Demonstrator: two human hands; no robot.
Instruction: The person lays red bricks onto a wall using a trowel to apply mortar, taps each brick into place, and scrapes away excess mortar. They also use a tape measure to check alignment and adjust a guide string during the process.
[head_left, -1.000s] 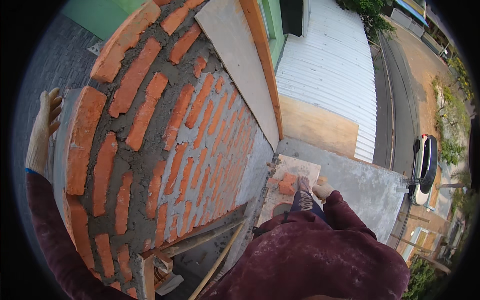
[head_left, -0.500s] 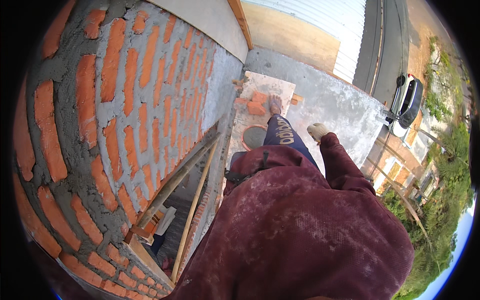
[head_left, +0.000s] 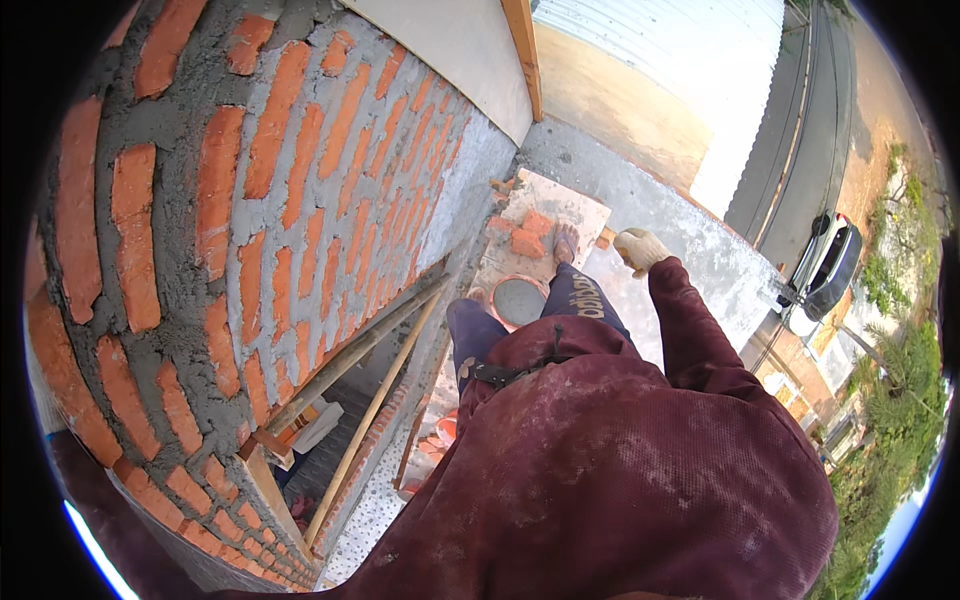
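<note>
My right hand, in a pale work glove, hangs out at my right side above the grey concrete slab. Its fingers are curled in, and nothing shows in them. My left hand does not show; only a dark maroon sleeve runs along the lower left rim, beside the brick wall. Grey, wet-looking mortar fills the wall's joints at the near left. By my legs stands a round bucket of grey mortar. Several loose bricks lie past it, close to my bare foot.
I stand on a pale, stained board. Wooden poles slant across an opening between the wall and the board. Orange-red containers sit low beside me. Beyond the slab edge are a corrugated roof, a road and a parked car.
My view has shifted, so the wall and bucket sit further right. More of my left leg and the orange-red containers now show. A sleeve appears at the lower left; my gloved right hand stays curled.
</note>
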